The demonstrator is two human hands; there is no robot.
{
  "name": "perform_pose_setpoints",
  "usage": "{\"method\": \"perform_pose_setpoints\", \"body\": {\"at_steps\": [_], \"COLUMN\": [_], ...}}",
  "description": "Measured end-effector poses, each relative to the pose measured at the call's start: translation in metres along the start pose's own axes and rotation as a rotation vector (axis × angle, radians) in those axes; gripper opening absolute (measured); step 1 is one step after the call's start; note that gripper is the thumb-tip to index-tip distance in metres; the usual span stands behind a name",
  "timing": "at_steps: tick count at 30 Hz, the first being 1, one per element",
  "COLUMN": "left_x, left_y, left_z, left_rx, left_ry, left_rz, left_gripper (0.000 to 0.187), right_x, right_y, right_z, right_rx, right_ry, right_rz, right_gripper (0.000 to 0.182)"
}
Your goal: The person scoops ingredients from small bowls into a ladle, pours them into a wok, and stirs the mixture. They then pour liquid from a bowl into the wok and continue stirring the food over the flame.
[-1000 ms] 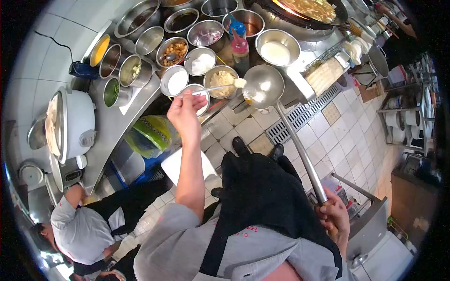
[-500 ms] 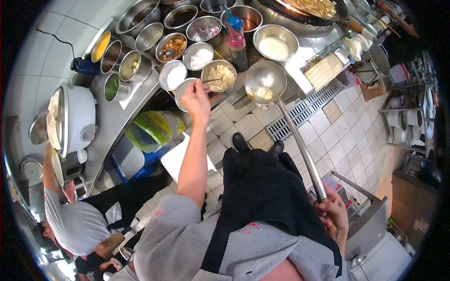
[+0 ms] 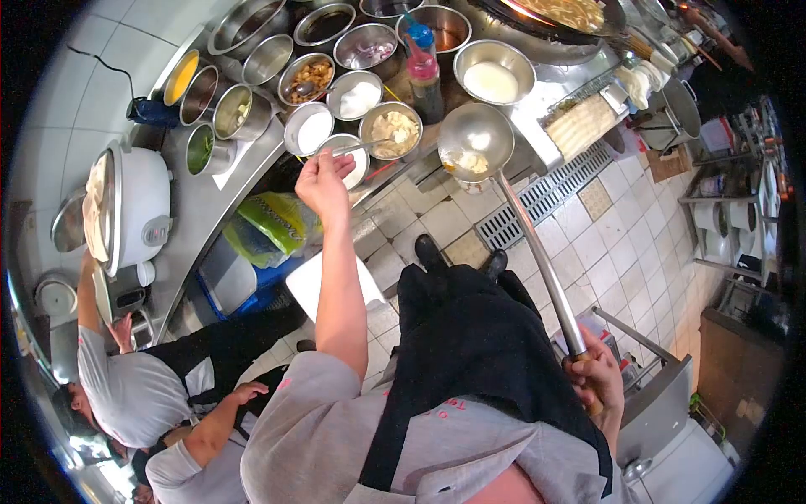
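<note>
Head view: your left hand [image 3: 324, 181] has fingertips pinched together on the thin handle of a spoon [image 3: 359, 148]. The spoon runs out toward 2 o'clock, its far end over the bowl of pale mince [image 3: 383, 110]. Exact contact of tip and mince: can't tell. A bowl of white stuff [image 3: 368, 161] sits just beside and partly behind the same fingers, toward 1 o'clock.

Your right hand [image 3: 598, 375] is closed round the end of the ladle [image 3: 478, 124], low by your side. Ladle cup is at 11 o'clock from that hand, well apart from it; from your left hand it's between 2 and 3 o'clock, past the mince bowl. Cup faces up, small pale clump [image 3: 474, 162] low inside. Squeeze bottle [image 3: 425, 82] stands at 11 o'clock of the cup, bowl of white liquid [image 3: 522, 60] near 12 to 1.

Handling, my read: ladle is stiff metal, nose-heavy on that long shaft; end grip is right, but wrist roll will tip the cup, so keep it level. Spoon is light and rigid; thin stem could twist or slip if greasy, so pinch firmly mid-handle. Mince looks soft, moist and clingy, likely needs a tap to drop off.
</note>
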State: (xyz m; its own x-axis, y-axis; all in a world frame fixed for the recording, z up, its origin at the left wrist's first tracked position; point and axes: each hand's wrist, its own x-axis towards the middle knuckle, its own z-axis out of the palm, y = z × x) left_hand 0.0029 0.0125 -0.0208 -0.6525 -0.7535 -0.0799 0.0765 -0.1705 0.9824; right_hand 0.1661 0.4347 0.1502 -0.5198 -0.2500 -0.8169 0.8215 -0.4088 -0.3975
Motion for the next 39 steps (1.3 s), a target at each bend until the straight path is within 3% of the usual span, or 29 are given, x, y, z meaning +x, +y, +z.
{"method": "perform_pose_setpoints", "body": {"at_steps": [3, 5, 10, 20, 33, 39], "left_x": [-0.025, -0.035, -0.019, -0.006, -0.015, -0.026], "left_y": [0.036, 0.042, 0.014, -0.011, -0.008, 0.026], "left_z": [0.011, 0.017, 0.020, 0.018, 0.014, 0.005], "left_rx": [-0.024, 0.041, 0.343, 0.177, 0.065, -0.062], "left_ry": [-0.061, -0.068, -0.053, -0.054, 0.032, 0.010], "left_rz": [-0.005, 0.118, 0.264, 0.050, 0.025, 0.003], "left_gripper": [0.020, 0.020, 0.022, 0.022, 0.018, 0.018], "right_x": [-0.001, -0.001, 0.002, 0.002, -0.002, -0.003], "right_y": [-0.002, -0.004, -0.003, -0.004, -0.008, -0.007], "right_z": [0.000, 0.001, -0.002, -0.005, -0.003, -0.011], "right_rx": [-0.011, -0.022, -0.043, -0.016, 0.027, 0.043], "right_ry": [-0.003, -0.006, -0.005, -0.007, -0.032, -0.045], "right_rz": [-0.001, 0.004, 0.017, 0.007, 0.013, -0.006], "right_gripper": [0.074, 0.074, 0.076, 0.077, 0.076, 0.076]}}
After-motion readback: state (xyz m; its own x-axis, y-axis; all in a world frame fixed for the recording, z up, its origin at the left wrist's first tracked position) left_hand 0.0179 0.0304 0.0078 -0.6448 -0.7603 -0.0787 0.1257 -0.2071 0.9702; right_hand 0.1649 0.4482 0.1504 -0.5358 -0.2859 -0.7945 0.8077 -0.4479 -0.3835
